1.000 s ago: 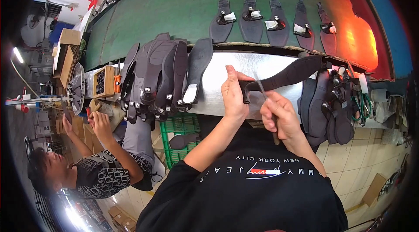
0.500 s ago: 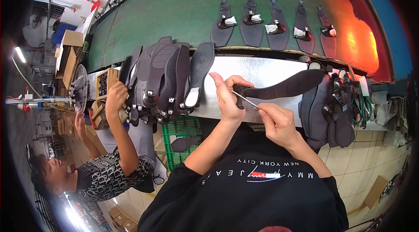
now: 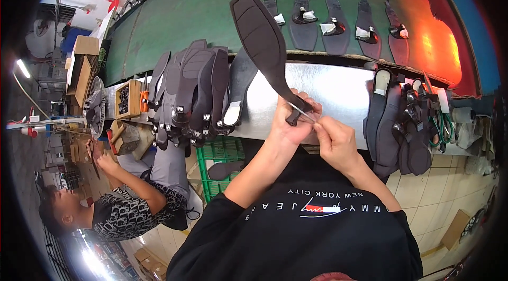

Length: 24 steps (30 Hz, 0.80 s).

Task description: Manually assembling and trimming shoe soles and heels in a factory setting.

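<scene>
My left hand [image 3: 290,129] is closed round the narrow strap end of a dark sandal sole [image 3: 259,38]. The sole stands up and tilts to the left, its broad padded face towards me. In my right hand [image 3: 336,141], a thin metal rod [image 3: 302,112] is pinched between thumb and fingers. It lies across the strap end, close to my left fingers; its tip is hard to make out. Both hands are above the near edge of the shiny metal bench [image 3: 317,83].
Sandals with white-wrapped straps [image 3: 335,38] lie in a row on the green belt [image 3: 185,16], by a glowing red opening. Piles of soles stand left [image 3: 193,77] and right [image 3: 389,127]. A green crate [image 3: 214,188] is below. A co-worker [image 3: 129,201] works at left.
The sole has swung from pointing right to standing up and left, showing its padded face. My left hand has turned with it. The co-worker's hands have moved down and away from the bench.
</scene>
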{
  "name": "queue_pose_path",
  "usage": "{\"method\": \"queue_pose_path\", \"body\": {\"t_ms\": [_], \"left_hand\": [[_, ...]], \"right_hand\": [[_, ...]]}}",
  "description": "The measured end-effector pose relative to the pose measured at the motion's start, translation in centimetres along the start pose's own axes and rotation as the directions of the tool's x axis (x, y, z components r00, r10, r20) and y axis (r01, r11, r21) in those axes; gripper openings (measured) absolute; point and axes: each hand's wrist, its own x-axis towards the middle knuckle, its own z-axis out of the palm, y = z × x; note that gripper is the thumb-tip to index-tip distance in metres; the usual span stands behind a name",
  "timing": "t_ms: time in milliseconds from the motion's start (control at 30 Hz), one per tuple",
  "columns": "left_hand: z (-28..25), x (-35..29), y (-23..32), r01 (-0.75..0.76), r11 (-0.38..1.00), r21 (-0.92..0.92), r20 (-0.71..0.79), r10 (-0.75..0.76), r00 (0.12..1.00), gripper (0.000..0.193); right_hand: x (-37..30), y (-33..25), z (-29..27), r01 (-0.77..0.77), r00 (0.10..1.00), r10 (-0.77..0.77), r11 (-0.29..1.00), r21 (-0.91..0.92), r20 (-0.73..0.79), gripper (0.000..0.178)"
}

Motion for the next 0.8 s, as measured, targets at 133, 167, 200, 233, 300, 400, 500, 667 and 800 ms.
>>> {"method": "queue_pose_path", "body": {"t_ms": [133, 167, 200, 233, 300, 400, 500, 667, 800], "left_hand": [[-0.8, 0.7, 0.4, 0.006, 1.000, -0.005, -0.062, -0.006, 0.998, 0.032], [-1.0, 0.8, 0.4, -0.015, 0.999, 0.030, -0.070, 0.018, 0.997, 0.043], [-0.4, 0.7, 0.2, -0.016, 0.999, 0.031, -0.069, 0.018, 0.997, 0.043], [0.5, 0.3, -0.2, -0.054, 0.993, 0.108, -0.148, 0.069, 0.987, 0.050], [1.0, 0.2, -0.6, -0.116, 0.956, 0.268, -0.206, 0.175, 0.963, 0.057], [1.7, -0.2, -1.3, -0.125, 0.952, 0.278, -0.159, 0.174, 0.972, 0.059], [1.8, -0.3, -1.4, -0.119, 0.919, 0.376, -0.085, 0.162, 0.983, 0.059], [2.1, 0.0, -0.7, -0.108, 0.860, 0.500, -0.158, 0.213, 0.964, 0.065], [1.6, 0.8, -1.9, -0.080, 0.856, 0.511, -0.036, 0.114, 0.993, 0.058]], "right_hand": [[-1.3, -1.9, 0.3, 0.167, 0.959, -0.166, 0.986, 0.014, 0.231, 0.008], [-1.5, -1.7, 0.5, 0.161, 0.972, -0.172, 0.983, 0.083, 0.159, 0.012], [-1.3, -1.7, 0.5, 0.159, 0.981, -0.173, 0.975, 0.154, 0.086, 0.017], [-1.1, -1.8, 0.1, 0.160, 0.981, -0.174, 0.975, 0.154, 0.086, 0.017], [-0.4, -2.8, -1.2, -0.084, 0.995, 0.068, 0.958, 0.275, 0.069, 0.041], [-0.6, -2.5, 0.0, -0.257, 0.960, 0.167, 0.847, 0.465, 0.226, 0.061], [-0.3, -1.9, -0.3, -0.343, 0.931, 0.203, 0.773, 0.534, 0.304, 0.060], [0.7, -2.7, -1.8, -0.485, 0.874, 0.315, 0.615, 0.622, 0.370, 0.049], [-0.7, -0.7, -2.2, -0.176, 0.983, 0.179, 0.980, 0.095, -0.031, 0.017]]}}
